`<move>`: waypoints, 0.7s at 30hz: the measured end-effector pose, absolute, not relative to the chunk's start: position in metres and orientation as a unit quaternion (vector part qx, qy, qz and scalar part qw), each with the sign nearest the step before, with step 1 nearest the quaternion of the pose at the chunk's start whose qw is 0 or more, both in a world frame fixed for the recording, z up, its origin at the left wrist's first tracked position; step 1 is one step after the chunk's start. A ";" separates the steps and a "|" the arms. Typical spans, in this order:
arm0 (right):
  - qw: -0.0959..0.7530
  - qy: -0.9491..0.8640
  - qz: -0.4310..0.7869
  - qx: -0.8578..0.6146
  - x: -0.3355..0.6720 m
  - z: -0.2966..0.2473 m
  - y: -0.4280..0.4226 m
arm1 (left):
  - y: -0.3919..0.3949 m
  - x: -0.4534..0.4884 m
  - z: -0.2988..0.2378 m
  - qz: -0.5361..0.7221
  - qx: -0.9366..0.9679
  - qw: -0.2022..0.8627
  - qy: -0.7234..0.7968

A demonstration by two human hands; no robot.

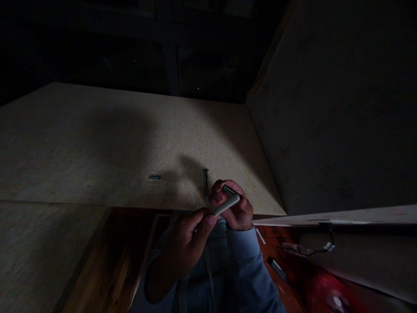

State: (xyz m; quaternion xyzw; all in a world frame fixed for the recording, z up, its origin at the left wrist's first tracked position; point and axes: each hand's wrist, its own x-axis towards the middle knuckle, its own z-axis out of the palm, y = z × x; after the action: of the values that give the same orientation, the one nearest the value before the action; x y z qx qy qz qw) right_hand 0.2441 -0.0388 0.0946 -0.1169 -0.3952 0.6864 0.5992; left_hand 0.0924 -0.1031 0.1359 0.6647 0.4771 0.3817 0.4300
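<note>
Room, probably in a home; dimly lit. Indications: bench [182,134], pale, marble-patterned; panes [208,71], dark, framed, behind bench; side panel [325,130], faintly patterned; floor [276,239], reddish-brown wood; razor [227,204], pale-handled, a household article; red item [325,287], kind unclear, lower right.

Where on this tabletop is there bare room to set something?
The pale marbled tabletop looks bare left of the small green rectangular cartridge and behind the slim dark T-shaped razor, toward the far side. It's tighter between that razor and the right hand.
</note>
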 end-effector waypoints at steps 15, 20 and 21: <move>0.618 -0.374 0.675 -0.149 0.245 0.100 -0.037 | -0.100 0.092 0.127 0.501 0.486 0.503 0.509; 0.633 -0.375 0.655 -0.171 0.252 0.106 -0.038 | -0.089 0.099 0.114 0.506 0.449 0.535 0.506; 0.636 -0.376 0.651 -0.172 0.254 0.108 -0.039 | -0.087 0.101 0.112 0.502 0.453 0.534 0.508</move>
State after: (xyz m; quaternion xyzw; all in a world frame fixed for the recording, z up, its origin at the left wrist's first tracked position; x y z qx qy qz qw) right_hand 0.2544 -0.0394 0.1076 -0.1721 -0.3760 0.6513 0.6362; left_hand 0.1010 -0.0868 0.1118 0.4526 0.5080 0.5022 0.5338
